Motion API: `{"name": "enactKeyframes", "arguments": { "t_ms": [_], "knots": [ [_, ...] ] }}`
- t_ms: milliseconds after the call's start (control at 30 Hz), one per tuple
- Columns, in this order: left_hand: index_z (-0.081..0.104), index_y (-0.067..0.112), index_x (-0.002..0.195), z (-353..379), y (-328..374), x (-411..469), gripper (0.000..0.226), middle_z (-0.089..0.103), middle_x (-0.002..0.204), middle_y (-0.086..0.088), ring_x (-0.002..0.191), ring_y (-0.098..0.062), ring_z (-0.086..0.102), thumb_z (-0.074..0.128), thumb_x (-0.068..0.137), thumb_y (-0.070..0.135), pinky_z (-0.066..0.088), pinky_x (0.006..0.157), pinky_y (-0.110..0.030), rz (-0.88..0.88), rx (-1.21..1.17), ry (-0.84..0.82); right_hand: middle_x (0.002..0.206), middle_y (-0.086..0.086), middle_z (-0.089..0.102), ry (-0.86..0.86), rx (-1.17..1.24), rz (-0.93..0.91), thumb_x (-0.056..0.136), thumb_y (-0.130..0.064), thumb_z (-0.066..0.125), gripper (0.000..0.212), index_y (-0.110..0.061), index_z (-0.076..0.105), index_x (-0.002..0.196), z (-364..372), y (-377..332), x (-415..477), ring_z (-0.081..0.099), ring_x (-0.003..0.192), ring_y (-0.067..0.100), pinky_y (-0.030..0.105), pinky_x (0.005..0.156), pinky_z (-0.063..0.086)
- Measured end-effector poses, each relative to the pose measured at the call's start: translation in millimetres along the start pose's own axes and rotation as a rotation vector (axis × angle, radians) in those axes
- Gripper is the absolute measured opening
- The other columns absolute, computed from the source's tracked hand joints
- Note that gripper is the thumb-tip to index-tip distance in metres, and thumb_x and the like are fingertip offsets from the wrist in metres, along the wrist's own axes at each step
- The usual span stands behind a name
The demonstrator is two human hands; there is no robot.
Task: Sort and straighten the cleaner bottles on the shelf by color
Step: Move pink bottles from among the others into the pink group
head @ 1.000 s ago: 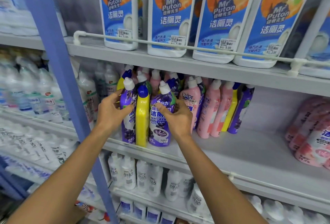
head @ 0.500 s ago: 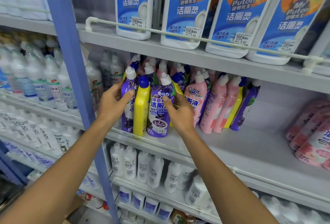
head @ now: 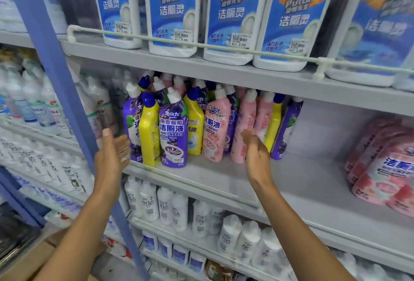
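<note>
Middle shelf (head: 224, 178), left end: purple bottle (head: 173, 134), yellow bottle (head: 149, 132) and pink bottle (head: 215, 130) front a mixed upright cluster, rear rows mostly hidden; left hand (head: 112, 154) and blurred right hand (head: 256, 154) just before it, fingers loosely extended, gripping nothing.

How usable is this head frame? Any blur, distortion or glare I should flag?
Head view: the front purple bottle is sharp and its label is readable. The right hand smears at its fingertips. The pink packs at far right and the white bottles at left are soft. The wide lens slants and bows the guard rail. Light is even, with no strong glare.
</note>
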State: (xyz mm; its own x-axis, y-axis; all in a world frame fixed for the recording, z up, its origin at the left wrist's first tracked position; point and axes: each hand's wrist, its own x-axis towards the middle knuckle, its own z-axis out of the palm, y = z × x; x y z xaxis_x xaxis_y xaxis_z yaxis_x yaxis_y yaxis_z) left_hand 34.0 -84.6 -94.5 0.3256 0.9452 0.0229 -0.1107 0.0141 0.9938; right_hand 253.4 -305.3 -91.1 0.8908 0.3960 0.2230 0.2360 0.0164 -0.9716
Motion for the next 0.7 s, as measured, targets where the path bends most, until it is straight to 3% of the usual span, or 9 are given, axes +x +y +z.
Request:
{"name": "enactKeyframes", "arguments": {
  "t_ms": [67,133,167,233,333,400,467,600,700],
  "knots": [
    [0.064,0.012,0.130,18,-3,-17,0.074,0.069,0.126,-0.005,0.117,-0.020,0.064,0.030,0.099,0.070,0.049,0.101,-0.042,0.011,0.000,0.003,0.113,-0.008,0.067,0.039,-0.015,0.012,0.100,-0.054,0.034,0.053,-0.021,0.067,0.123,-19,0,9,0.063,0.102,0.013,0.024,0.084,0.046],
    [0.064,0.011,0.131,45,0,-33,0.071,0.069,0.125,-0.006,0.115,-0.020,0.065,0.031,0.101,0.066,0.050,0.097,-0.039,0.010,-0.012,-0.010,0.093,-0.017,0.065,0.050,-0.032,-0.010,0.105,-0.048,0.037,0.042,-0.019,0.068,0.105,-33,-2,21,0.064,0.094,0.012,0.028,0.084,0.048],
    [0.064,0.011,0.131,61,4,-41,0.068,0.069,0.124,-0.005,0.114,-0.019,0.066,0.032,0.102,0.064,0.050,0.096,-0.038,0.018,-0.015,-0.030,0.088,-0.020,0.064,0.051,-0.041,-0.027,0.108,-0.045,0.038,0.039,-0.023,0.067,0.096,-37,-5,27,0.063,0.089,0.005,0.027,0.084,0.048],
    [0.066,0.014,0.127,96,17,-52,0.062,0.071,0.118,0.000,0.110,-0.016,0.067,0.033,0.103,0.061,0.051,0.095,-0.036,0.035,-0.009,-0.095,0.089,-0.024,0.063,0.049,-0.066,-0.066,0.109,-0.038,0.039,0.033,-0.034,0.063,0.087,-41,-15,39,0.058,0.082,-0.010,0.009,0.076,0.046],
    [0.068,0.026,0.106,149,38,-55,0.043,0.072,0.105,0.008,0.104,-0.011,0.068,0.038,0.104,0.057,0.053,0.090,-0.033,0.109,0.006,-0.206,0.092,-0.011,0.064,0.079,-0.109,-0.187,0.105,-0.024,0.049,0.021,-0.021,0.069,0.098,-38,-31,60,0.057,0.075,-0.013,0.002,0.067,0.040],
    [0.065,0.027,0.092,181,52,-48,0.036,0.069,0.096,0.007,0.096,-0.013,0.065,0.043,0.101,0.055,0.051,0.089,-0.034,0.200,0.056,-0.229,0.087,-0.010,0.064,0.075,-0.156,-0.254,0.103,-0.031,0.054,0.022,-0.014,0.067,0.098,-30,-40,76,0.058,0.079,-0.001,0.015,0.075,0.045],
    [0.067,0.019,0.099,209,60,-33,0.032,0.069,0.098,-0.001,0.092,-0.017,0.060,0.050,0.099,0.046,0.046,0.080,-0.028,0.294,0.161,-0.244,0.083,-0.007,0.065,0.046,-0.263,-0.284,0.100,-0.042,0.055,0.028,-0.016,0.064,0.096,-19,-50,91,0.060,0.084,0.016,0.029,0.080,0.046],
    [0.067,0.012,0.107,238,58,-1,0.047,0.074,0.102,-0.007,0.095,-0.025,0.069,0.064,0.078,0.048,0.055,0.080,-0.035,0.316,0.394,-0.270,0.111,0.015,0.072,0.050,-0.472,-0.235,0.097,-0.036,0.063,0.030,-0.009,0.067,0.111,-2,-55,112,0.065,0.106,0.031,0.025,0.076,0.038],
    [0.064,0.012,0.113,238,42,7,0.033,0.073,0.106,-0.008,0.093,-0.025,0.068,0.074,0.086,0.029,0.054,0.079,-0.032,0.385,0.535,-0.262,0.114,0.018,0.070,0.101,-0.584,-0.220,0.098,-0.026,0.061,0.027,-0.005,0.065,0.113,1,-50,115,0.065,0.109,0.035,0.031,0.079,0.041]
  ]
}}
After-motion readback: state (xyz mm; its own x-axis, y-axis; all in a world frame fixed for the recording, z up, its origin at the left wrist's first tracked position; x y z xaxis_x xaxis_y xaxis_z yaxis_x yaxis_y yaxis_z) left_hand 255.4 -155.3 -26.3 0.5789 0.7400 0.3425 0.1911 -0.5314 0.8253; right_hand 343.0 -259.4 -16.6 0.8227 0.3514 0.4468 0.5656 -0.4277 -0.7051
